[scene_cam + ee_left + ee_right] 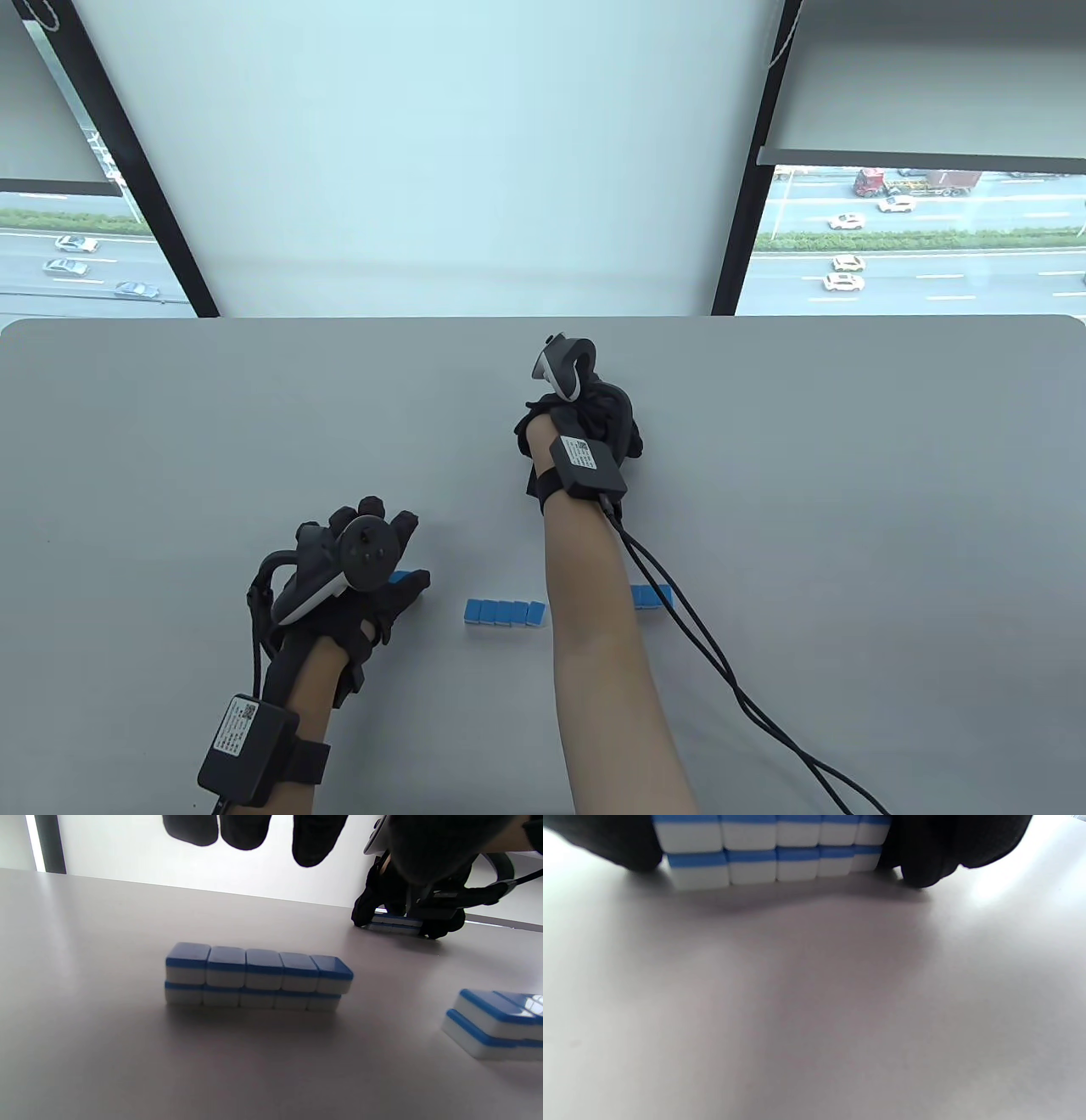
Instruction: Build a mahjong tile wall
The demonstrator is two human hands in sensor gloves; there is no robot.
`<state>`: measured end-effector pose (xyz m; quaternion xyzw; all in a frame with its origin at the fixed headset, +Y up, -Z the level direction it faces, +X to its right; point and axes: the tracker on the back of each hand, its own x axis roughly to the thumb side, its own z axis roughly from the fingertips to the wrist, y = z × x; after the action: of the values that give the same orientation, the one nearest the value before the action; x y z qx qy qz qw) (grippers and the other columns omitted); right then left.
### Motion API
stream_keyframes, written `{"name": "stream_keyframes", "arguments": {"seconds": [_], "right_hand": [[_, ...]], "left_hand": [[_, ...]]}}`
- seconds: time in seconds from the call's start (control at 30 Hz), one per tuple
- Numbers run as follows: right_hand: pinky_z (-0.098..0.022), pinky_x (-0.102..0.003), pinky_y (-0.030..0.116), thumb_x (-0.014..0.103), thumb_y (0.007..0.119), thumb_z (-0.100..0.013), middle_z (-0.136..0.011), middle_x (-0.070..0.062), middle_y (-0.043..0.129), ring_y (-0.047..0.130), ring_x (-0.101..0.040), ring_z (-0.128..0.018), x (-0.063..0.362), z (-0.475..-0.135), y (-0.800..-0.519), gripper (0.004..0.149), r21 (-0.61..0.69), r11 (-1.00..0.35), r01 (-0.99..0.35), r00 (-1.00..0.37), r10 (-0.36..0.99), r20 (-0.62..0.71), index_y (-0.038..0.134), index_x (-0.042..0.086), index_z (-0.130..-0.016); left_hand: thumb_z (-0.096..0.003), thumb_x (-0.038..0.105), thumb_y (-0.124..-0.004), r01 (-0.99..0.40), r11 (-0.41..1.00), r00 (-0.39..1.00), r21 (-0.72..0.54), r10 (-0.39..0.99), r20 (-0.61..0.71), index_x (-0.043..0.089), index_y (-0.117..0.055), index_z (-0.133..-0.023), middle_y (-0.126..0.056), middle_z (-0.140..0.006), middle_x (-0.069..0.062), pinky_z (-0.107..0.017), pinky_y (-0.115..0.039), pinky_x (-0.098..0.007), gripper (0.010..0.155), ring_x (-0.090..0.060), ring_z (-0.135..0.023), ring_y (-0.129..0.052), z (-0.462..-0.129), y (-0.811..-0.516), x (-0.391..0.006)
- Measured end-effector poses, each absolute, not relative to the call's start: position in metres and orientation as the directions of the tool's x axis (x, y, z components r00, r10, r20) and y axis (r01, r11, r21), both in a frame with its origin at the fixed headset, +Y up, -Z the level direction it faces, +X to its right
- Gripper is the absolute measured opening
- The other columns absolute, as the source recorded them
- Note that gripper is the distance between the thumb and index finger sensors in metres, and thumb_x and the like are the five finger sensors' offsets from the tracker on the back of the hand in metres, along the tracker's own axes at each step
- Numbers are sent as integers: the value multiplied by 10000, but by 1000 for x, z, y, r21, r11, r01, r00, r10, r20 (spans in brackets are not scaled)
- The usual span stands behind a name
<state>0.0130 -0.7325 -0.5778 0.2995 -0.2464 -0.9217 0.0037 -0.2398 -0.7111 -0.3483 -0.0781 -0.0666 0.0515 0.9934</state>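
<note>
On the flat grey bench [170, 441], a short row of blue-backed rectangular mahjong tiles [505, 612] lies between the two arms. The black-gloved left hand [356, 577] rests beside another blue tile [407, 578] at its fingers. The black-gloved right hand [585, 420] sits farther back, fingers curled downward. More blue tiles [652, 597] show just right of the right forearm.

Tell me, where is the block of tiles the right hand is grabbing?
In the right wrist view the block sits on the table between the right hand's fingers, far side of the table, beyond the free block.
</note>
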Motion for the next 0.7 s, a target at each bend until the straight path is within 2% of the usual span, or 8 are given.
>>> {"name": "stream_keyframes", "arguments": {"seconds": [0.37, 0.5, 0.7], "right_hand": [[-648, -674, 583, 741, 721, -332, -997, -281, 447, 644, -582, -836, 23, -571, -720, 1083, 472, -849, -239, -831, -73, -551, 238, 76, -1036], [-659, -661, 589, 750, 706, -334, -1002, -262, 446, 646, -565, -850, 35, -569, -715, 1078, 463, -825, -325, -829, 13, -559, 225, 86, -1035], [-656, -637, 577, 728, 687, -355, -1004, -229, 420, 621, -532, -854, 62, -553, -712, 1051, 396, -756, -521, -788, 248, -563, 198, 87, -1029]], "left_hand": [[-419, 657, -697, -91, 979, 987, -181, 113, 115, 344, -499, -1111, -399, -1202, -72, -709, -352, -738, 784, -429, -1088, -427, -348, -711, -240], [-419, 659, -697, -94, 978, 987, -184, 115, 110, 346, -501, -1109, -400, -1202, -71, -709, -351, -738, 783, -430, -1088, -426, -348, -711, -241], [-419, 659, -696, -91, 977, 987, -195, 114, 112, 347, -500, -1110, -397, -1203, -70, -709, -351, -738, 783, -431, -1088, -424, -348, -712, -241]]}}
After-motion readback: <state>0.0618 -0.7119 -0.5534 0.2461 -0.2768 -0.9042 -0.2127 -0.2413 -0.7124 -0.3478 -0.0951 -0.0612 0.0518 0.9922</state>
